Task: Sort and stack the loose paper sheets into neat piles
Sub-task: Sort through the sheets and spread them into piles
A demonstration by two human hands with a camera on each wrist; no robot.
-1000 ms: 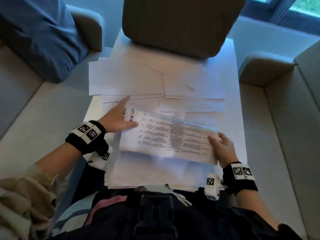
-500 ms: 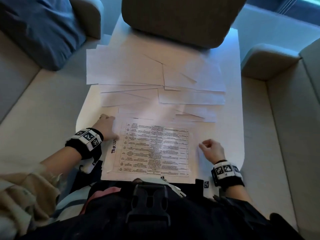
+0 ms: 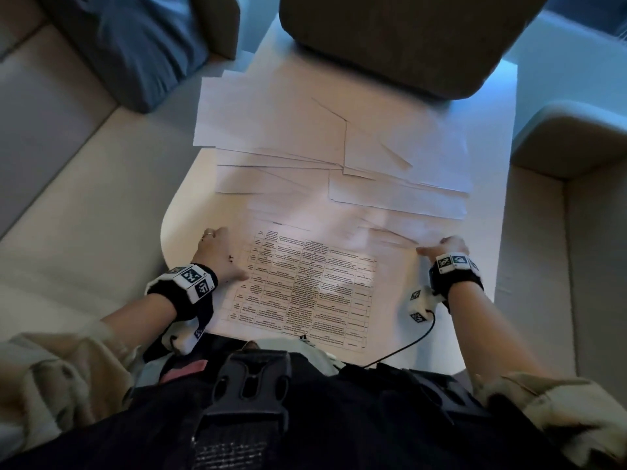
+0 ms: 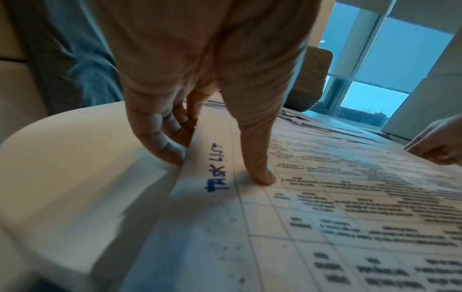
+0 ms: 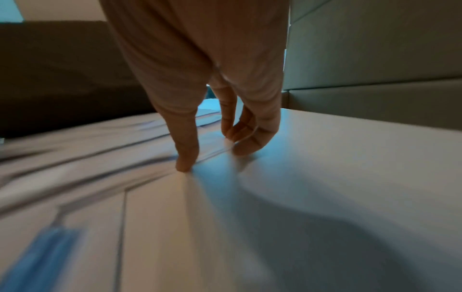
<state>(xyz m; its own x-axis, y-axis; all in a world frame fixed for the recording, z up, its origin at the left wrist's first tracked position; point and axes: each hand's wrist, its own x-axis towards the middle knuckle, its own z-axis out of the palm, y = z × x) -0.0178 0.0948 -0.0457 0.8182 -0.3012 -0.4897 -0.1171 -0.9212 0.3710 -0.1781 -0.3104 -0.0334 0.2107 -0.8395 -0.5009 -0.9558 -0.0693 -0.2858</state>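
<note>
Two hands work the paper at once. Your left hand (image 3: 217,254) pinches the left edge of the printed sheet (image 3: 305,286): the thumb (image 4: 260,173) presses down on its top face beside the blue handwritten words "TASK LIST", while the curled fingers (image 4: 160,138) tuck under the lifted edge. That sheet carries a dense black table of small text and lies face up at the near edge of the table (image 3: 488,232), right in front of you, on top of other white sheets.

Your right hand (image 3: 448,247) sits at the far right corner of the same pile, fingers bent downward, the thumb tip (image 5: 185,164) touching paper and the other fingertips (image 5: 247,146) at a sheet edge; the blur keeps you from telling whether anything is actually gripped.

Beyond both hands, loose white sheets (image 3: 305,130) spread in overlapping, skewed layers across the middle and far part of the table. A grey chair back (image 3: 407,39) stands at the far end, and a blue cushion (image 3: 135,45) rests on the sofa to your left.
</note>
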